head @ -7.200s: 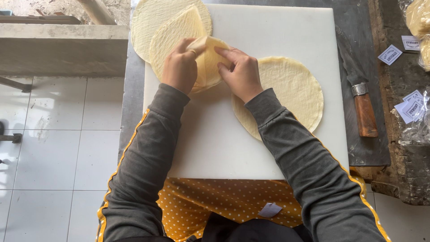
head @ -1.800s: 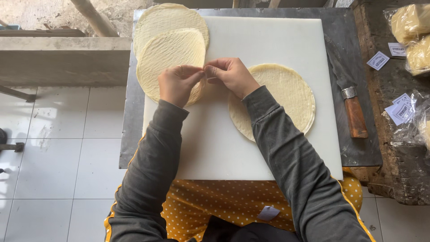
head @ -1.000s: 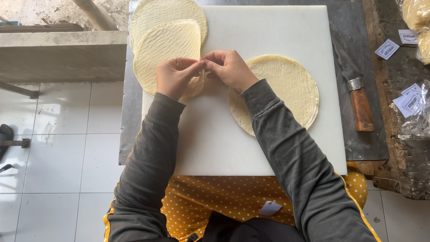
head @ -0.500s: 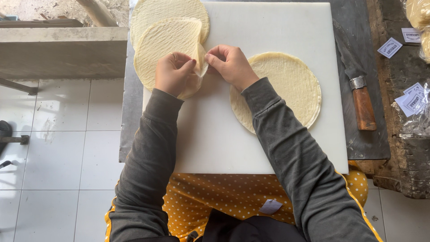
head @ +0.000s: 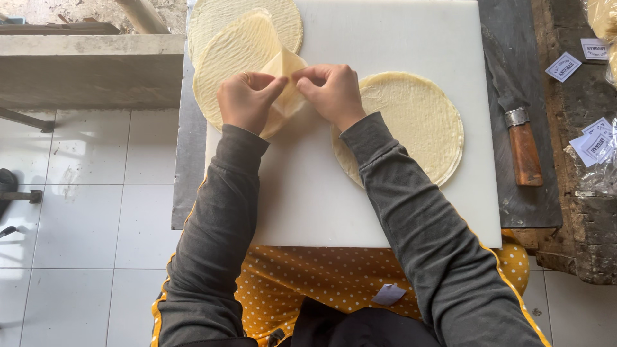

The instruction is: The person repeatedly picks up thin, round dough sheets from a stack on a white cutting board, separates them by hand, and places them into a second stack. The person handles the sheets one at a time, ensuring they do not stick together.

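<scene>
My left hand [head: 247, 99] and my right hand [head: 331, 93] meet at the upper left of a white cutting board [head: 379, 193]. Both pinch a thin pale yellow wrapper sheet [head: 286, 80] that is lifted and folded up from a round flat wrapper [head: 234, 61]. Behind it, at the board's far left corner, lies another round wrapper [head: 279, 16]. A third round wrapper [head: 418, 125] lies flat to the right, partly under my right wrist.
A knife with a wooden handle [head: 524, 151] lies on the dark tabletop [head: 533, 205] right of the board. Small white paper labels [head: 563, 66] and plastic bags [head: 601, 173] sit at the right edge. White floor tiles [head: 83, 212] are on the left.
The thin sheet has been peeled up from the round wrapper and now stands raised between my fingertips. Both hands stayed at the upper left of the board.
</scene>
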